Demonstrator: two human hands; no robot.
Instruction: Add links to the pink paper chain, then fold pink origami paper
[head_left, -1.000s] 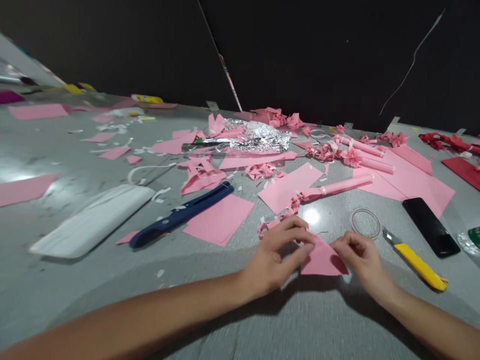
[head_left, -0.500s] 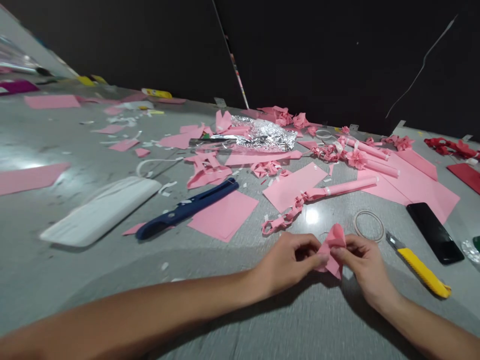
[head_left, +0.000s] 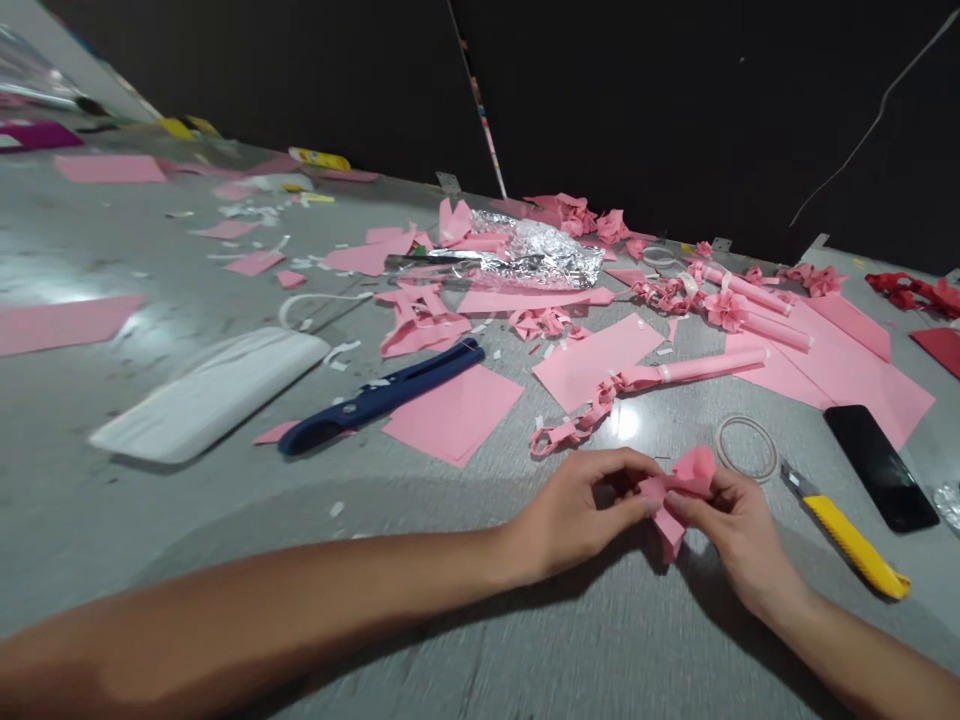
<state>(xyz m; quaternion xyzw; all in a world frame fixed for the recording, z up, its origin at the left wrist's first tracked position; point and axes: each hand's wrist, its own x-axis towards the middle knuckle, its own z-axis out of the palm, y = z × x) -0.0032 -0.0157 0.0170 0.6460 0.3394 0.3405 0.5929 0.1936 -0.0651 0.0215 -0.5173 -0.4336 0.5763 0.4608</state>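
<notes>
A small folded piece of pink paper (head_left: 686,480) is pinched between both hands, just above the grey floor. My left hand (head_left: 585,510) grips its left side with thumb and fingertips. From the other side, my right hand (head_left: 739,525) pinches it with thumb against fingers; parts of the paper are hidden behind the fingers. Beyond the hands lies a pink paper chain (head_left: 574,432) joined to a rolled pink paper tube (head_left: 712,367). To the right of my right hand are a tape roll (head_left: 748,447), a yellow box cutter (head_left: 855,540) and a black phone (head_left: 881,468).
Dark blue scissors (head_left: 382,397) lie on pink sheets (head_left: 454,412) left of the hands, beside a white, flat rounded object (head_left: 214,395). Crumpled foil wrap (head_left: 540,250), paper flowers and scraps spread farther back. A black wall (head_left: 637,110) rises behind them.
The pink paper has tilted and its folds look more bunched, with both hands still pinching it. The view has shifted slightly, moving the surroundings a little up and to the right.
</notes>
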